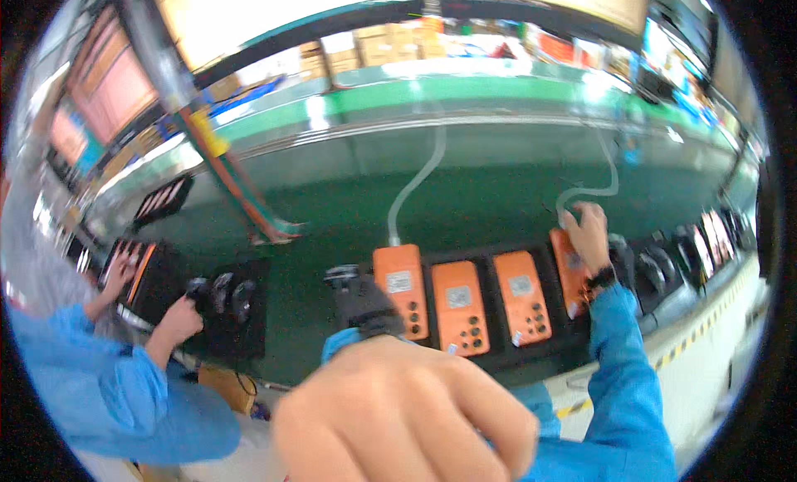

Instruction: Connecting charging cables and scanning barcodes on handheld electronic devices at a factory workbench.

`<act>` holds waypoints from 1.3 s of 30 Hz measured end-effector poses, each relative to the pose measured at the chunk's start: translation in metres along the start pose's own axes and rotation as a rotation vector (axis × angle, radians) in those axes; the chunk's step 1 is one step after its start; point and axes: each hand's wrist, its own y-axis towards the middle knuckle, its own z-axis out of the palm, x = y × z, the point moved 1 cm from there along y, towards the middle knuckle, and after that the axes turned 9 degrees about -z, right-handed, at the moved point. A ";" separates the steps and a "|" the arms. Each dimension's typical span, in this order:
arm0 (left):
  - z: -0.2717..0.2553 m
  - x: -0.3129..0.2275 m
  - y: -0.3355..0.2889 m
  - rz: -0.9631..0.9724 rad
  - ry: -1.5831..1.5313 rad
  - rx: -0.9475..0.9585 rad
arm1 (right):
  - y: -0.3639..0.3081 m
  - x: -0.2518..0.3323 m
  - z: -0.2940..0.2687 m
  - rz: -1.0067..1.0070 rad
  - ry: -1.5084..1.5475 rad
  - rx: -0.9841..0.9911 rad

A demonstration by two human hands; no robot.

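Several orange phones lie in a row on a black tray (486, 262), camera lenses facing up. The leftmost phone (400, 287) has a white cable (400, 208) plugged into its far end. Next to it lie a second phone (459, 308) and a third phone (521, 298). My right hand (589, 237) is closed at the far end of the rightmost phone (569, 270), its fingers pinching the end of another white cable (594, 190). My left hand (407, 411) is raised close to the camera in a fist, the finger ends hidden. Both wrists wear black bands.
A green conveyor belt (332, 183) runs across beyond the tray. At the left a co-worker in a blue sleeve (124, 382) handles things beside a dark tray (249, 332). A slanted post (224, 166) stands at the left; more dark devices (656, 266) lie at the right.
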 end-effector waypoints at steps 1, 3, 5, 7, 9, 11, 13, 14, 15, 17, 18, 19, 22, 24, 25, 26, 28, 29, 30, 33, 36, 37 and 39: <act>0.001 0.012 0.005 0.289 -0.049 0.036 | -0.004 -0.006 0.008 0.013 0.021 0.009; 0.019 -0.024 0.001 0.016 0.018 -0.081 | -0.009 -0.015 0.028 0.197 0.194 0.284; 0.024 -0.026 -0.010 0.242 0.071 -0.121 | -0.014 -0.002 0.026 0.137 0.119 0.274; 0.016 -0.026 -0.012 0.435 0.021 -0.136 | -0.027 -0.017 0.002 0.207 0.090 0.295; 0.024 -0.038 -0.018 0.492 0.139 -0.139 | -0.025 -0.016 0.000 0.221 0.127 0.318; 0.030 -0.046 -0.025 0.542 0.230 -0.139 | -0.023 -0.031 0.018 0.186 0.181 0.312; 0.018 -0.047 -0.028 0.572 0.256 -0.139 | -0.026 -0.049 0.028 0.083 0.100 0.183; 0.018 -0.048 -0.032 0.543 0.291 -0.116 | -0.023 -0.041 0.032 0.078 0.144 0.165; 0.015 -0.048 -0.032 0.540 0.297 -0.112 | -0.020 -0.035 0.032 0.077 0.152 0.163; 0.013 -0.048 -0.032 0.527 0.292 -0.033 | -0.014 -0.021 0.024 0.153 0.206 0.296; 0.014 -0.051 -0.033 0.526 0.291 -0.033 | -0.011 -0.019 0.021 0.155 0.206 0.296; 0.017 -0.056 -0.035 0.451 0.311 -0.029 | -0.008 -0.018 0.020 0.182 0.203 0.352; 0.016 -0.062 -0.038 0.351 0.301 -0.032 | -0.015 -0.028 0.021 0.186 0.179 0.364; 0.017 -0.060 -0.039 0.329 0.289 -0.038 | -0.018 -0.032 0.022 0.149 0.169 0.323; 0.018 -0.055 -0.038 0.383 0.294 -0.062 | -0.019 -0.033 0.024 0.144 0.166 0.315; 0.018 -0.053 -0.037 0.439 0.297 -0.086 | -0.019 -0.033 0.023 0.138 0.159 0.305; 0.018 -0.049 -0.036 0.465 0.296 -0.086 | -0.018 -0.029 0.018 0.145 0.173 0.323; 0.019 -0.048 -0.035 0.490 0.300 -0.085 | -0.017 -0.025 0.017 0.150 0.191 0.341; 0.021 -0.048 -0.035 0.489 0.301 -0.086 | -0.016 -0.024 0.017 0.151 0.192 0.342; 0.024 -0.045 -0.032 0.443 0.319 -0.101 | -0.019 -0.026 0.020 0.166 0.188 0.344; 0.024 -0.043 -0.031 0.444 0.320 -0.105 | -0.022 -0.035 0.031 0.038 0.171 0.193; 0.023 -0.043 -0.031 0.468 0.320 -0.114 | -0.022 -0.037 0.029 0.040 0.166 0.191; 0.024 -0.042 -0.030 0.488 0.329 -0.122 | -0.019 -0.020 0.021 0.127 0.188 0.242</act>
